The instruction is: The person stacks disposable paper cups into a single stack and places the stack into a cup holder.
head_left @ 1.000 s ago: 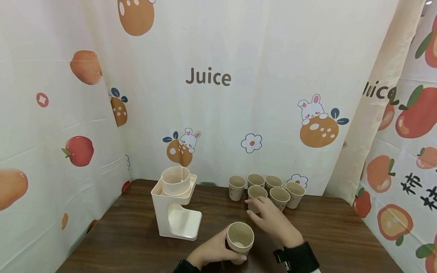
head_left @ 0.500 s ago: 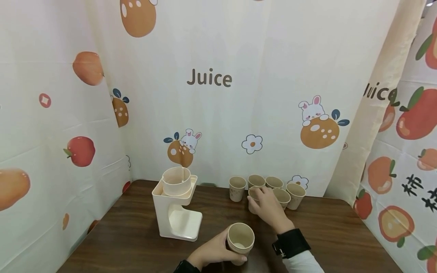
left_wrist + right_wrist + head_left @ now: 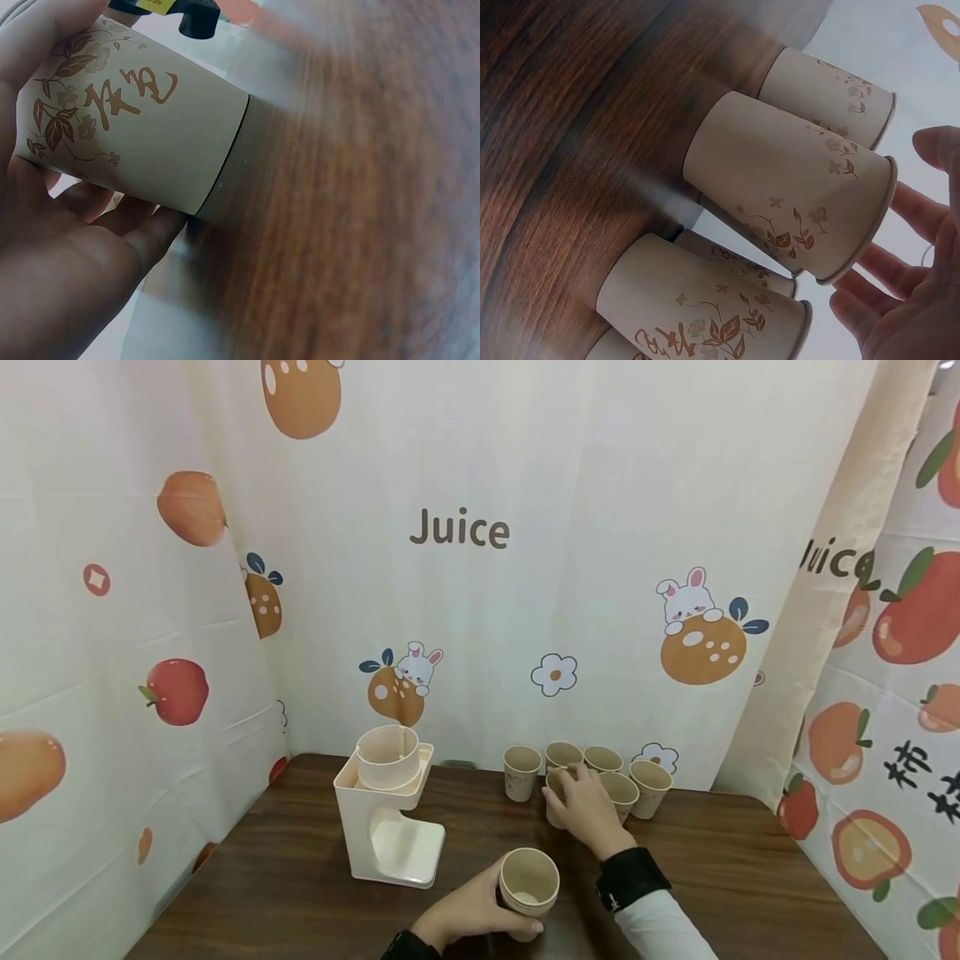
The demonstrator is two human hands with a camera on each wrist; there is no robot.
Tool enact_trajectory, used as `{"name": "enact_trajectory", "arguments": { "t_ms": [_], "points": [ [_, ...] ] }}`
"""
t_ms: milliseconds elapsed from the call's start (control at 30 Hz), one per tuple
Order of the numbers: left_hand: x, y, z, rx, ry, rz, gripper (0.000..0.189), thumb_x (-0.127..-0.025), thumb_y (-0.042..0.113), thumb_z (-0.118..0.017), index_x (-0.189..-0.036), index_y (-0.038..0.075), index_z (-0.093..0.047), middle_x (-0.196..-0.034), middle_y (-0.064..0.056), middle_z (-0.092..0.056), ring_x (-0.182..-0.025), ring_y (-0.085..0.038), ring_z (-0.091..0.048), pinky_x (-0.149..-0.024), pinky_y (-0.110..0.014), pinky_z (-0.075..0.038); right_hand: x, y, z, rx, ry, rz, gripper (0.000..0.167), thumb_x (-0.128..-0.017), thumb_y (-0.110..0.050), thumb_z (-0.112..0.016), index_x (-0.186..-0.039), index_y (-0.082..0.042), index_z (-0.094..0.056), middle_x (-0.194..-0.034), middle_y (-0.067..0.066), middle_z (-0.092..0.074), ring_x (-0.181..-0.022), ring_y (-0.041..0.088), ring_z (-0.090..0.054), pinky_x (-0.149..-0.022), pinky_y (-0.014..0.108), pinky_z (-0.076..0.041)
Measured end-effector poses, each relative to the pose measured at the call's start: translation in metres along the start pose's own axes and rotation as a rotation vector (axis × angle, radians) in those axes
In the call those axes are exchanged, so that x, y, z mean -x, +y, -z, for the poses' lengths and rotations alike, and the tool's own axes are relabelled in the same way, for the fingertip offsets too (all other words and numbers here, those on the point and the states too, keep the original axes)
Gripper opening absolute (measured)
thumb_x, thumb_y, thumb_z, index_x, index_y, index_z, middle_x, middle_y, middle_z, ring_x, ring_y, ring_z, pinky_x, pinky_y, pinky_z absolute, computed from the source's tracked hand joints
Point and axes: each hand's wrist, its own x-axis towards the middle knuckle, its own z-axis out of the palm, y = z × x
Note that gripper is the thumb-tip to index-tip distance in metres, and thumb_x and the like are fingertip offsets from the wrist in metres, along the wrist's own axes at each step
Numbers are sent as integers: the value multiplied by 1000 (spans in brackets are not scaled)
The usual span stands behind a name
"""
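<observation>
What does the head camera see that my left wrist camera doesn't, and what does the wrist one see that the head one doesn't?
Only head: the white stand, six cups at the back and the word Juice.
Only left wrist: brown writing on the held cup's side.
Both: your left hand, the held cup and the wooden table.

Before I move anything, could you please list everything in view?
Wood-grain table: one, dark brown, foreground
C-shaped plastic stand: one, white, table's left
Open-topped cylinder: one, white, atop the stand
Grouped paper cups: six, beige, table's back right
Nested paper cups: at least two, beige, near side
Fruit-printed fabric curtains: count unclear, white, behind and beside
Wristbands: two, black, both wrists
Sleeve: one, white, right arm
Left hand: one, bare, around nested cups
Right hand: one, bare, at a cup's rim
</observation>
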Motion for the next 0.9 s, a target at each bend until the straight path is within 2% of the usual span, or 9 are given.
{"name": "enact_trajectory", "arguments": {
  "t_ms": [333,567,800,900],
  "points": [
    [-1,-1,0,14,-7,-18,78,-83,12,-83,-147,18,-39,-134,-3,-56,-125,-30,-52,-103,-36,-39,-1,-2,1,23,-55,-12,35,-99,-30,-65,-128,-10,-67,-131,31,-53,-119,51,-50,-97,62,-42],
    [2,-2,-2,30,-4,15,78,-83,12,-83,-148,19,-39,-134,-1,-56,-124,-25,-53,-103,-38,-39,2,-2,0,43,-112,-40,37,-99,-31,-65,-129,-9,-66,-132,31,-52,-120,51,-49,-97,62,-41],
    [1,1,-3,13,2,-9,77,-83,13,-83,-146,19,-40,-132,-4,-57,-124,-29,-53,-102,-33,-40,2,-1,2,60,-58,-8,30,-96,-25,-70,-120,-8,-69,-125,30,-55,-113,52,-53,-92,62,-45],
    [1,2,-2,11,1,-9,77,-83,13,-83,-146,20,-40,-131,-2,-58,-124,-28,-53,-102,-34,-40,1,-2,4,62,-58,0,29,-95,-25,-71,-120,-9,-69,-123,28,-56,-111,51,-54,-91,61,-46]
  ]
}}
